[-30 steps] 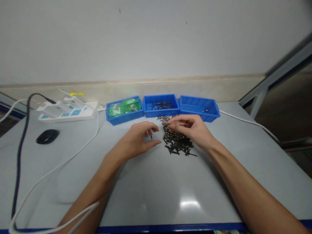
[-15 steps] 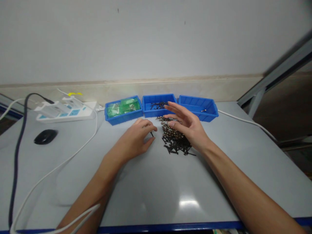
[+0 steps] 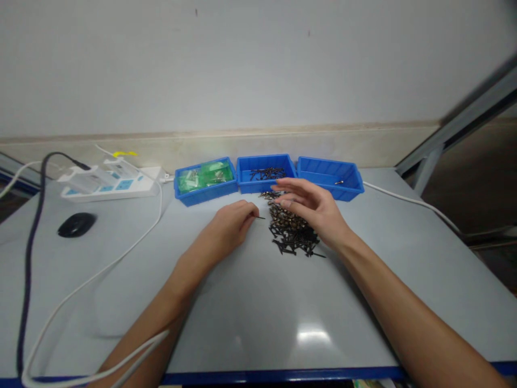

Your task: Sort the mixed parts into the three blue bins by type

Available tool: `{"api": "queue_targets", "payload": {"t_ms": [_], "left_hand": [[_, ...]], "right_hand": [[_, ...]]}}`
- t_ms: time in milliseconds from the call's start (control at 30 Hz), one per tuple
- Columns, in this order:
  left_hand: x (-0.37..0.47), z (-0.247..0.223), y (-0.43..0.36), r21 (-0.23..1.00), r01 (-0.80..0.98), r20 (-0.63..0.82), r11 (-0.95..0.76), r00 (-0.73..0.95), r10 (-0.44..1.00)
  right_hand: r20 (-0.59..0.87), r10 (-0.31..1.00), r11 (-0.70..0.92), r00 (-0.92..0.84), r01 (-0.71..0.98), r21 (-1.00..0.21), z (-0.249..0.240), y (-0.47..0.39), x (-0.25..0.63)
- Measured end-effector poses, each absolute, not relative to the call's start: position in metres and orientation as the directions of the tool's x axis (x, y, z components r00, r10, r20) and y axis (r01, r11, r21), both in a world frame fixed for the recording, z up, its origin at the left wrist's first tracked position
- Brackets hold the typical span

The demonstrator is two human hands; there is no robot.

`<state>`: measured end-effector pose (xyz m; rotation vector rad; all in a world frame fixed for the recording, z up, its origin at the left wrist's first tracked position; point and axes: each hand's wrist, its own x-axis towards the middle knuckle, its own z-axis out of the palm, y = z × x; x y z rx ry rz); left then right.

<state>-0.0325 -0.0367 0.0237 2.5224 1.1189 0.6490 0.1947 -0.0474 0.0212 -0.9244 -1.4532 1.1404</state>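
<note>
My left hand (image 3: 234, 222) is closed in a pinch, with a black screw (image 3: 260, 217) sticking out to the right past the fingertips. Just right of it lies a pile of screws (image 3: 293, 233), bronze-coloured at the back and black at the front. Over the right back part of this pile hovers my right hand (image 3: 313, 207), fingers stretched out with the thumb apart from them and nothing visible between. Behind the hands, the middle blue bin (image 3: 265, 160) has several dark screws (image 3: 269, 173) in it.
The left blue bin (image 3: 189, 200) holds green plastic packets (image 3: 214, 171). In the right blue bin (image 3: 323, 164) lies one small metal piece (image 3: 339, 182). A power strip (image 3: 141, 187), a black mouse (image 3: 76, 224) and cables are at left; a white cable (image 3: 159, 338) crosses my left forearm.
My left fingers have closed on the black screw, which now points right instead of slanting down. My right hand has lowered slightly and its fingers have drawn closer together.
</note>
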Motion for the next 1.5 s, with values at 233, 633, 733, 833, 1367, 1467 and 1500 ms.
{"api": "queue_targets", "payload": {"t_ms": [233, 633, 733, 833, 1367, 1467, 1500], "left_hand": [[-0.023, 0.035, -0.046, 0.678, 0.451, 0.42, -0.58, 0.411, 0.809], [-0.015, 0.035, -0.053, 0.822, 0.287, 0.369, -0.492, 0.389, 0.844], [-0.02, 0.036, -0.051, 0.817, 0.316, 0.303, -0.482, 0.475, 0.826], [-0.025, 0.035, -0.05, 0.702, 0.445, 0.235, -0.556, 0.592, 0.771], [-0.019, 0.018, -0.049, 0.542, 0.485, 0.186, -0.686, 0.727, 0.661], [-0.017, 0.02, -0.053, 0.529, 0.497, 0.196, -0.687, 0.717, 0.669], [-0.016, 0.02, -0.054, 0.522, 0.505, 0.192, -0.687, 0.715, 0.672]], "right_hand": [[0.14, 0.939, 0.184, -0.314, 0.114, -0.976, 0.025, -0.054, 0.193], [0.013, 0.94, 0.021, -0.341, 0.018, -1.0, 0.028, -0.052, 0.192], [-0.016, 0.945, 0.001, -0.326, 0.052, -0.999, 0.029, -0.052, 0.195], [0.027, 0.976, 0.029, -0.218, 0.007, -1.0, 0.028, -0.05, 0.195], [0.255, 0.935, 0.217, -0.245, -0.172, -0.961, 0.026, -0.052, 0.192], [0.227, 0.945, 0.2, -0.236, -0.133, -0.971, 0.027, -0.051, 0.196], [0.222, 0.948, 0.198, -0.23, -0.124, -0.972, 0.027, -0.051, 0.197]]}}
